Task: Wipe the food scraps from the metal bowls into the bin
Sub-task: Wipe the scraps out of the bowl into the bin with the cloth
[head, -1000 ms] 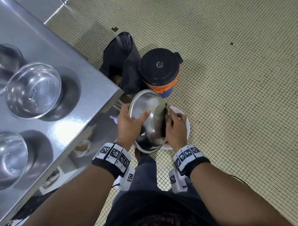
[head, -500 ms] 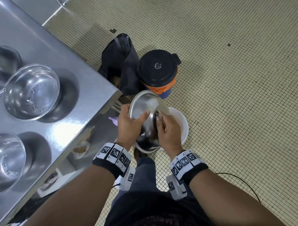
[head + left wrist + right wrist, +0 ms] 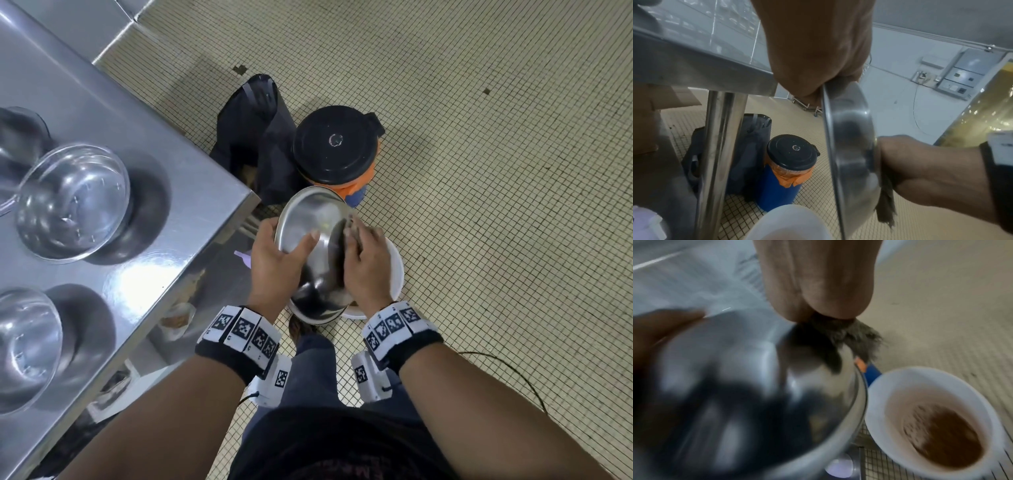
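Mid-wipe: left hand (image 3: 274, 270) grips the tilted metal bowl (image 3: 315, 236); right hand (image 3: 368, 267) pinches a rag (image 3: 846, 335) inside, above the white bin (image 3: 937, 418). Desk (image 3: 164, 212) bowls (image 3: 73, 202) at 9 o'clock look clean, perhaps.

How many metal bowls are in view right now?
3, perhaps more: one tilted shiny metal bowl held over the white bin, two upright on the steel table, at and. A fourth may sit at the table's far edge.

- Left side: steel table (image 3: 144, 178) corner stands just beside the left hand (image 3: 274, 267).
- Ahead: lidded blue container (image 3: 337, 144) and black bag (image 3: 253, 137) stand close.
- Below: white bin (image 3: 394, 270).
- Right: bare tiled floor (image 3: 496, 222).
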The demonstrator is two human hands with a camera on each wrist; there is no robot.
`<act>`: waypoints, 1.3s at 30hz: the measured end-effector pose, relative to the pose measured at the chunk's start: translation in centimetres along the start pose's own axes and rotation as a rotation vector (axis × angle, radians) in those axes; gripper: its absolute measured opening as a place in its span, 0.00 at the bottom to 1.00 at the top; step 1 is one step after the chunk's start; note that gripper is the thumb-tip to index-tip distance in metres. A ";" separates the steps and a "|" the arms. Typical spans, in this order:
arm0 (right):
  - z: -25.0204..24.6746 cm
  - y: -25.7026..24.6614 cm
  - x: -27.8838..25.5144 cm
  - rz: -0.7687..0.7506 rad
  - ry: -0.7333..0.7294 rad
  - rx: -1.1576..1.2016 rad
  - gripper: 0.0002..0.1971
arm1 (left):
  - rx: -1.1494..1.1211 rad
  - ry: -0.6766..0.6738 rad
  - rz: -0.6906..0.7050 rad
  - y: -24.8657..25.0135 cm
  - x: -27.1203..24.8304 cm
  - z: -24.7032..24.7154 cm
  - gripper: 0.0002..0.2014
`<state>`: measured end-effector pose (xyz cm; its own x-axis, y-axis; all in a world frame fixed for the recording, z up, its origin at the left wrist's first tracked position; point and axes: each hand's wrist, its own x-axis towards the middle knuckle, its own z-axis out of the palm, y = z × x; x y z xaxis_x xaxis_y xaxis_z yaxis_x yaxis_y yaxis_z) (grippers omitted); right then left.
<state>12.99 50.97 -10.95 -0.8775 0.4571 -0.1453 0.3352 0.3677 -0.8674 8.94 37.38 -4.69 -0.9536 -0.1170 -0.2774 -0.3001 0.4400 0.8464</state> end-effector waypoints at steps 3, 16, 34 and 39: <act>-1.5 1.1 0.7 0.260 0.000 0.010 0.17 | 0.023 -0.007 0.008 -0.2 -0.1 -0.6 0.19; -1.1 1.9 0.8 0.196 -0.016 -0.069 0.16 | -0.057 0.026 -0.010 0.1 0.3 -1.1 0.22; -2.0 -3.8 0.8 -0.305 0.035 0.056 0.16 | -0.064 0.074 0.098 2.4 2.1 0.1 0.17; -0.8 -4.2 1.3 -0.411 -0.050 0.045 0.22 | -0.021 0.076 0.197 2.6 1.9 -0.3 0.06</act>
<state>10.73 50.68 -7.06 -0.9512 0.2390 0.1953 -0.0609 0.4750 -0.8779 6.34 38.06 -2.85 -0.9927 -0.0980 -0.0710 -0.1073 0.4424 0.8904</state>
